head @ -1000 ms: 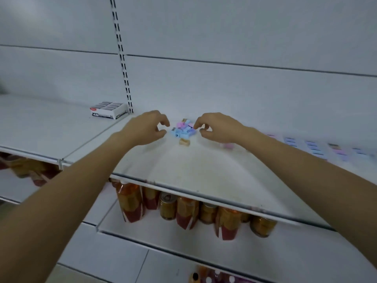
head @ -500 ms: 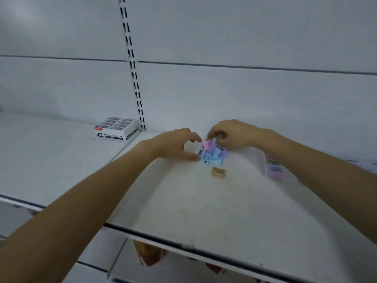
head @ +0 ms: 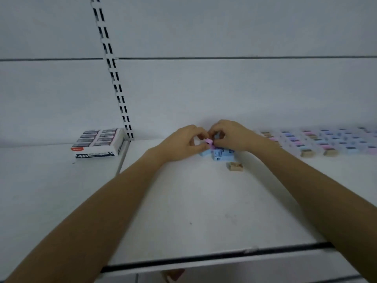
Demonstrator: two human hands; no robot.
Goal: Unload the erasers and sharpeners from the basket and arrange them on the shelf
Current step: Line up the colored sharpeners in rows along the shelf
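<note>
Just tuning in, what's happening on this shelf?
A person is sorting small sharpeners on the white shelf. The left hand and right hand meet over a pile of blue sharpeners, fingers of both pinching a pink sharpener on top. A tan sharpener lies apart in front. Neat rows of sharpeners stand to the right; a box of 4B erasers sits to the left.

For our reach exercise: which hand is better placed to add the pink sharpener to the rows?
Likely the right hand: it touches the pink sharpener, and the rows lie on its side.
</note>
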